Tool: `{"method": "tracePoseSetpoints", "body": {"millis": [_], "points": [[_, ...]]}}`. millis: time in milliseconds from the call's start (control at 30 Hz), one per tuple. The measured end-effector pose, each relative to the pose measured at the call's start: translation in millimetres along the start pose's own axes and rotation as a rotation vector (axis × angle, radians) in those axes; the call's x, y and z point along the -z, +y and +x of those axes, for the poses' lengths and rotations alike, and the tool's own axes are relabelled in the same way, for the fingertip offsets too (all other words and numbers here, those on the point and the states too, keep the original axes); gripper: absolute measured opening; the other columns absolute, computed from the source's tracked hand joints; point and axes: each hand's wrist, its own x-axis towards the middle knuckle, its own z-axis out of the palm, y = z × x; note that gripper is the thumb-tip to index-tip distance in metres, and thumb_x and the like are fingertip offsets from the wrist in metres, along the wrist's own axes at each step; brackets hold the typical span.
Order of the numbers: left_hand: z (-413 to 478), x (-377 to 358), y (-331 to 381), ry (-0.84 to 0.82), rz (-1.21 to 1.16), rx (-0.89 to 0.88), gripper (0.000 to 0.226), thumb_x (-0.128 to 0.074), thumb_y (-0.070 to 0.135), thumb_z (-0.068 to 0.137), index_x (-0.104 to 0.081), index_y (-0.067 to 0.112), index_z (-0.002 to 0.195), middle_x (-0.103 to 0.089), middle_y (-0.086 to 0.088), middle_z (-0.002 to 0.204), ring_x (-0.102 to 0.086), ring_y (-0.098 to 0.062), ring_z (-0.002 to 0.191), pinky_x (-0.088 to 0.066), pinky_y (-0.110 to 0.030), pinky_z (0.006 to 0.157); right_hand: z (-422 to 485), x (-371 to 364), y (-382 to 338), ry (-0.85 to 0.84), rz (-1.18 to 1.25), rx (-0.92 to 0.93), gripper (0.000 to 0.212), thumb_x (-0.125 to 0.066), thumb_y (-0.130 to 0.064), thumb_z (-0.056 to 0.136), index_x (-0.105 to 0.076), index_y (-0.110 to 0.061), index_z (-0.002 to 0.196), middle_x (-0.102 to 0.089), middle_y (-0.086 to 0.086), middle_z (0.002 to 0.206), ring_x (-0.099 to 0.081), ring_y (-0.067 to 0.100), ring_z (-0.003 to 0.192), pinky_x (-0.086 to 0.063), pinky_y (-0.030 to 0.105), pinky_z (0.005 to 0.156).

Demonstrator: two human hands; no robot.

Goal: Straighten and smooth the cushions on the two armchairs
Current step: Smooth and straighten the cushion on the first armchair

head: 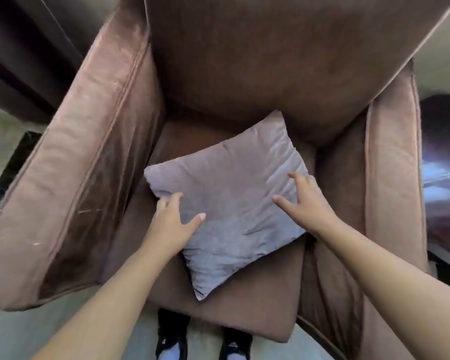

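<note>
A square grey-lilac throw cushion (231, 201) lies flat and turned like a diamond on the seat cushion (257, 302) of a brown armchair (244, 61). The seat cushion sits skewed, its front corner jutting past the chair's front. My left hand (170, 222) rests on the throw cushion's left edge, fingers curled over the rim and thumb on top. My right hand (305, 201) lies on its right side with fingers spread, touching the fabric near the right edge.
Wide padded armrests stand on both sides, the left armrest (70, 178) and the right armrest (392, 178). My feet in dark shoes (172, 336) stand on pale floor right in front of the chair. Dark furniture (444, 152) sits beyond the right armrest.
</note>
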Motion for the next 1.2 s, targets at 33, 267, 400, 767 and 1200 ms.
{"method": "tracePoseSetpoints", "body": {"millis": [33,267,400,767,1200], "points": [[9,-13,-9,0.055,-0.082,0.060,0.082,-0.070,0.048,0.085,-0.032,0.018,0.151,-0.036,-0.012,0.149,-0.041,-0.028,0.138,-0.037,-0.037,0.109,15,-4,12,0.050,0.018,0.009,0.076,-0.067,-0.040,0.089,-0.031,-0.010,0.150,-0.033,0.013,0.151,-0.033,0.027,0.141,-0.030,0.036,0.113],[44,-69,-66,0.258,-0.624,0.286,0.108,-0.079,0.069,0.062,-0.032,0.023,0.148,-0.054,0.004,0.140,-0.057,-0.011,0.122,-0.047,-0.034,0.104,109,-19,69,0.100,0.140,-0.142,0.092,-0.067,-0.063,0.080,-0.029,-0.016,0.149,-0.031,0.010,0.152,-0.034,0.025,0.139,-0.034,0.045,0.114],[66,-78,-81,0.274,-0.781,0.368,0.107,-0.077,0.075,0.062,-0.039,0.018,0.144,-0.065,0.001,0.131,-0.065,-0.015,0.117,-0.051,-0.041,0.103,141,-25,84,0.046,0.263,-0.200,0.094,-0.065,-0.074,0.073,-0.040,-0.015,0.142,-0.053,-0.001,0.137,-0.054,0.020,0.121,-0.044,0.035,0.097],[84,-59,-50,0.363,-0.825,0.200,0.051,-0.081,0.042,0.080,-0.064,0.013,0.118,-0.075,-0.005,0.112,-0.073,-0.020,0.103,-0.057,-0.048,0.094,132,-35,96,0.175,0.496,-0.196,0.069,-0.072,-0.070,0.069,-0.058,-0.023,0.117,-0.067,-0.008,0.112,-0.066,0.013,0.103,-0.055,0.040,0.090],[152,39,37,0.315,-0.521,-0.224,0.082,-0.085,0.048,0.072,-0.045,0.016,0.137,-0.062,-0.002,0.132,-0.062,-0.016,0.121,-0.050,-0.047,0.104,97,9,79,0.388,0.837,-0.180,0.048,-0.079,-0.045,0.073,-0.064,-0.018,0.110,-0.073,-0.005,0.108,-0.069,0.011,0.101,-0.055,0.036,0.090]]}}
